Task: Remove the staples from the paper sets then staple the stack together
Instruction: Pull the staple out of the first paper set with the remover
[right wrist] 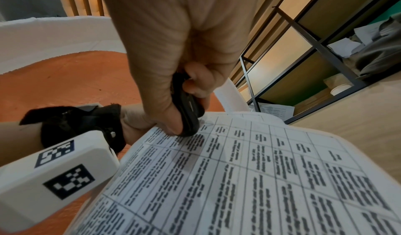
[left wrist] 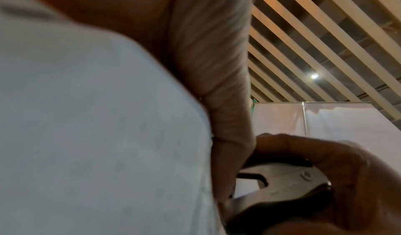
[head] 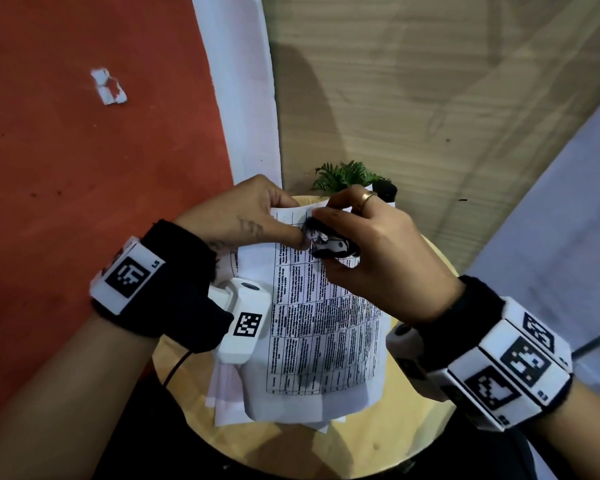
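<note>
Office-like room — open shelving (right wrist: 303,53) with papers, slatted ceiling (left wrist: 325,33).

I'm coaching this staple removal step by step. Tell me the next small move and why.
Probably squeeze the staple remover closed and draw it off the corner. The right hand holds it against the top corner of the printed paper set, and the left hand pinches that corner with its thumb beside the tool. The staple itself is hidden, so the bite cannot be confirmed.

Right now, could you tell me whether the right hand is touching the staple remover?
Touching. In the right wrist view, the right hand has thumb and fingers curled round the black staple remover, pressing it onto the printed sheet.
</note>
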A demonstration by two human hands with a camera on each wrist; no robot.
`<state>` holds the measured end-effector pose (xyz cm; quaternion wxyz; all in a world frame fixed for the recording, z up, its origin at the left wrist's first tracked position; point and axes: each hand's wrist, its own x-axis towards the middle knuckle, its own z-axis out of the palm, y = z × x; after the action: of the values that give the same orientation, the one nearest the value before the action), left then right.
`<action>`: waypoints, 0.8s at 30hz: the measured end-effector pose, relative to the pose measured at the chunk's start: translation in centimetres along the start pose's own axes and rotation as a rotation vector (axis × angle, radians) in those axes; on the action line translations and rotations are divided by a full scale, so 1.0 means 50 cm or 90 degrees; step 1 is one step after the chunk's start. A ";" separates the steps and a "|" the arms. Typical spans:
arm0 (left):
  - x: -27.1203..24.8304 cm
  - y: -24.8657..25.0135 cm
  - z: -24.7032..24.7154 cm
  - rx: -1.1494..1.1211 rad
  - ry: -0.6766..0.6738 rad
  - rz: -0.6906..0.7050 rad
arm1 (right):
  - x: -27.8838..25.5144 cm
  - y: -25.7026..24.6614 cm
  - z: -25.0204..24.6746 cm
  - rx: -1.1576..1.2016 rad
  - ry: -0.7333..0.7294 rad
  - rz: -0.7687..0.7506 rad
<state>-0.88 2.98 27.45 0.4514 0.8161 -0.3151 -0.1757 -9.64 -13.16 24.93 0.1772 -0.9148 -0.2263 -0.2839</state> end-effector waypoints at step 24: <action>-0.002 0.005 -0.015 -0.062 -0.083 0.008 | 0.016 0.011 -0.020 0.057 0.029 0.002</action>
<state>-0.61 3.43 28.03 0.4699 0.7782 -0.3402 -0.2407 -9.21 -13.80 26.06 0.2235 -0.8996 -0.2334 -0.2936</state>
